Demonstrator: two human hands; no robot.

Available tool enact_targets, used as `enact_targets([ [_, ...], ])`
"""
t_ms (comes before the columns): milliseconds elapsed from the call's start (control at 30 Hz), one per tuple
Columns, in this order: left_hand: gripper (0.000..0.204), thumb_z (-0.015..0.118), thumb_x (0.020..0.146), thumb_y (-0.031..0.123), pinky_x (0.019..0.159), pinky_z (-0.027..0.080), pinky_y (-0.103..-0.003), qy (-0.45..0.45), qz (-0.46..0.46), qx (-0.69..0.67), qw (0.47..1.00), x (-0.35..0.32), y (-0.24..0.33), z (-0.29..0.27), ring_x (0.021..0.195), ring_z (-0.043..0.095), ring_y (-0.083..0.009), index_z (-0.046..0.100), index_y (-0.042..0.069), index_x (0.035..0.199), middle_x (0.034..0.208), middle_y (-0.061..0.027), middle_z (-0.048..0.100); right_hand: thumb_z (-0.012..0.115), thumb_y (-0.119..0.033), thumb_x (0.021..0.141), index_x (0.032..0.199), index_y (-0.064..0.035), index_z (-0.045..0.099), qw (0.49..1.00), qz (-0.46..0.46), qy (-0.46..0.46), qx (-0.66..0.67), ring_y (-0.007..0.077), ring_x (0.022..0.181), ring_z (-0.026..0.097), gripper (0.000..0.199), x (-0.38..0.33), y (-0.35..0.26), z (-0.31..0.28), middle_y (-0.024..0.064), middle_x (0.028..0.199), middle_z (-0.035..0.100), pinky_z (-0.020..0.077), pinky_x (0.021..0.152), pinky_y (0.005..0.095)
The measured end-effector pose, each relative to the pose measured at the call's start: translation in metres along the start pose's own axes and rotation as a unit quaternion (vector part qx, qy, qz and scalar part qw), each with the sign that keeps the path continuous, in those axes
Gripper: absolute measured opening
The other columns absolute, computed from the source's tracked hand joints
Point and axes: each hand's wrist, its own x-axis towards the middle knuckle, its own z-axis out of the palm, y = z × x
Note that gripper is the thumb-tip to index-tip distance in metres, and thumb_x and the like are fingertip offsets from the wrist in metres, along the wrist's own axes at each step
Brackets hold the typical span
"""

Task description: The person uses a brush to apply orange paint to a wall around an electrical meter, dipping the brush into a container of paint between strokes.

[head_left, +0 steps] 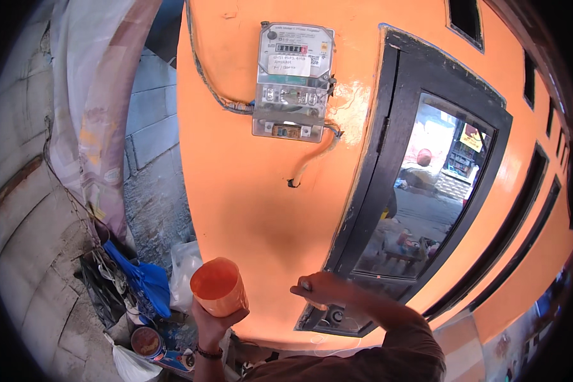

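My left hand wraps round the lower part of an orange plastic container. The container is tilted a little, its mouth turned up, and its inside is orange too. To the right, my right hand is closed on what looks like a small paintbrush, mostly hidden by the fingers. It hovers in front of the lower part of the orange wall, near the dark door frame. Whether the brush touches the wall I cannot tell.
An electricity meter with cables is fixed high on the wall. The dark door has a glass pane. Left are a grey block wall, a hanging curtain, a blue bag, plastic bags and a paint can.
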Motion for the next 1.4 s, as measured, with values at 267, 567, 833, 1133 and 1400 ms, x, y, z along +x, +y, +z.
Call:
enact_targets([
  [267,0.088,0.096,0.049,0.014,0.091,0.054,-0.038,-0.021,-0.007,0.001,1.0,0.007,-0.002,0.012,0.106,0.064,-0.0219,0.052,0.001,0.125,0.117,-0.0111,0.064,0.084,0.0,0.074,0.087,-0.0012,0.07,0.914,-0.167,0.218,0.3,0.0112,0.075,0.067,0.019,-0.069,-0.05,-0.157,0.0062,0.081,0.071,0.0523,0.066,0.0249],
  [567,0.095,0.098,0.048,0.016,0.097,0.051,-0.039,-0.135,0.01,0.001,0.991,0.025,0.008,0.028,0.112,0.063,-0.0231,0.05,0.001,0.129,0.12,-0.0117,0.064,0.084,0.005,0.071,0.087,-0.0009,0.067,0.836,-0.4,0.227,0.298,0.0188,0.093,0.071,0.024,-0.087,-0.102,-0.185,0.012,0.095,0.073,0.0575,0.083,0.0301],
  [833,0.102,0.098,0.05,0.02,0.101,0.048,-0.041,-0.165,0.01,0.01,0.986,0.03,0.017,0.034,0.118,0.059,-0.0238,0.047,0.001,0.135,0.125,-0.0131,0.061,0.082,0.01,0.07,0.088,0.0006,0.065,0.835,-0.463,0.135,0.265,0.0231,0.094,0.072,0.026,-0.059,-0.105,-0.182,0.0141,0.093,0.073,0.0597,0.081,0.0314],
  [1133,0.098,0.097,0.05,0.011,0.1,0.05,-0.036,-0.138,0.07,-0.006,0.988,0.021,0.008,0.033,0.116,0.061,-0.0223,0.048,-0.002,0.134,0.127,-0.0136,0.061,0.083,0.009,0.062,0.087,-0.0052,0.064,0.855,-0.499,0.037,0.137,0.0262,0.084,0.073,0.034,-0.041,-0.116,-0.181,0.0198,0.093,0.072,0.0584,0.074,0.0324],
  [1400,0.092,0.096,0.053,0.021,0.094,0.051,-0.034,-0.081,0.169,0.067,0.98,0.014,-0.004,0.026,0.109,0.064,-0.0229,0.051,-0.001,0.13,0.121,-0.0135,0.062,0.082,0.004,0.064,0.08,-0.0033,0.07,0.838,-0.535,-0.012,0.105,0.0187,0.071,0.072,0.022,-0.021,-0.133,-0.152,0.0101,0.077,0.071,0.0548,0.062,0.0253],
])
